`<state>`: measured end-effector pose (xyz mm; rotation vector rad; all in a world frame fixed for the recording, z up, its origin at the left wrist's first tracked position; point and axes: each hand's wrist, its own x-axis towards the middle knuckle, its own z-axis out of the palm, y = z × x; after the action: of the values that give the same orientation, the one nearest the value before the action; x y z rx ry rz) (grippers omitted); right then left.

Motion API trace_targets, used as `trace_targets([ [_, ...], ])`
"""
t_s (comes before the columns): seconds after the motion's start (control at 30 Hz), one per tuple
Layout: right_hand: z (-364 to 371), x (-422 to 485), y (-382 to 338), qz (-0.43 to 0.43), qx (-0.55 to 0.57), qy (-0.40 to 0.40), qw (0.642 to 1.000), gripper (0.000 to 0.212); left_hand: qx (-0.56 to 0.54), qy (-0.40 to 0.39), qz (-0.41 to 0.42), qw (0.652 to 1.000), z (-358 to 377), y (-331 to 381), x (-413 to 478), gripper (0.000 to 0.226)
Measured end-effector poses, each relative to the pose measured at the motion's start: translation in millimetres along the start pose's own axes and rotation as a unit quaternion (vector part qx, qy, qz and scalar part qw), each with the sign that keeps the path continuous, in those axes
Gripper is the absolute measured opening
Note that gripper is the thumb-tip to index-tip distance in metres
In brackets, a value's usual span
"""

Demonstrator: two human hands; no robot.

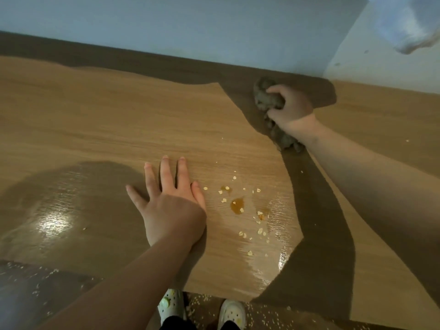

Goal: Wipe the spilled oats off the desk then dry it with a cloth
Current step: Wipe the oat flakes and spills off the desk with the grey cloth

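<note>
At the far left we see the light-brown, wood-grain laminate desk (95,115) lying partly in shadow, with a glossy patch of reflected light on its smooth top. Just right of that patch the left hand (171,206) lies flat on the desk, palm down. Its fingers are straight and spread, and it holds nothing.

The spilled pale, thin oat flakes (242,233) begin just beside this hand's thumb and scatter rightward in a loose patch. We place them between the two hands, near the left one and well apart from the right. Among them sits a small amber puddle (237,205) of liquid, and a wet sheen runs from the flakes toward the desk's front edge. A few stray flakes lie farther back and farther right.

Farther right, near the back of the desk, we find the crumpled grey-green cloth (266,98), a nubbly bunched lump resting on the desktop in shadow. The right hand (291,108) grips it with fingers curled over the top, and a tail of the fabric trails out beneath the wrist toward us.

Behind the desk stands a plain pale-blue wall (166,25). Below the front edge we see two white perforated clogs (232,313) on a dark floor (262,315) sprinkled with more oats.
</note>
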<state>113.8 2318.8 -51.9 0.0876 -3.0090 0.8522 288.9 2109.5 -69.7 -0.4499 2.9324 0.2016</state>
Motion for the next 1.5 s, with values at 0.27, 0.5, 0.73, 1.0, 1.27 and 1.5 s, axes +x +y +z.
trace_targets([
  [0.27, -38, 10, 68, 0.169, -0.115, 0.103, 0.974, 0.044, -0.003, -0.001, 0.003, 1.0, -1, 2, 0, 0.058],
  [0.5, 35, -15, -58, -0.11, 0.005, -0.029, 0.993, 0.044, -0.018, 0.004, 0.008, 1.0, -2, 1, 0, 0.057],
  [0.73, 11, -61, -20, -0.267, -0.029, -0.085, 0.959, 0.025, -0.02, 0.016, 0.01, 1.0, -1, 1, -1, 0.058],
  [1.0, 21, 14, -16, -0.045, -0.051, -0.007, 0.998, 0.04, -0.012, 0.026, 0.02, 0.999, 2, -1, 1, 0.059],
  [1.27, -19, -94, -13, -0.195, 0.018, -0.074, 0.978, 0.034, -0.015, 0.025, 0.022, 0.999, 4, -2, 3, 0.059],
  [1.5, -21, -43, 61, 0.075, -0.148, 0.055, 0.985, 0.039, -0.013, 0.032, 0.024, 0.999, 5, -2, 3, 0.058],
])
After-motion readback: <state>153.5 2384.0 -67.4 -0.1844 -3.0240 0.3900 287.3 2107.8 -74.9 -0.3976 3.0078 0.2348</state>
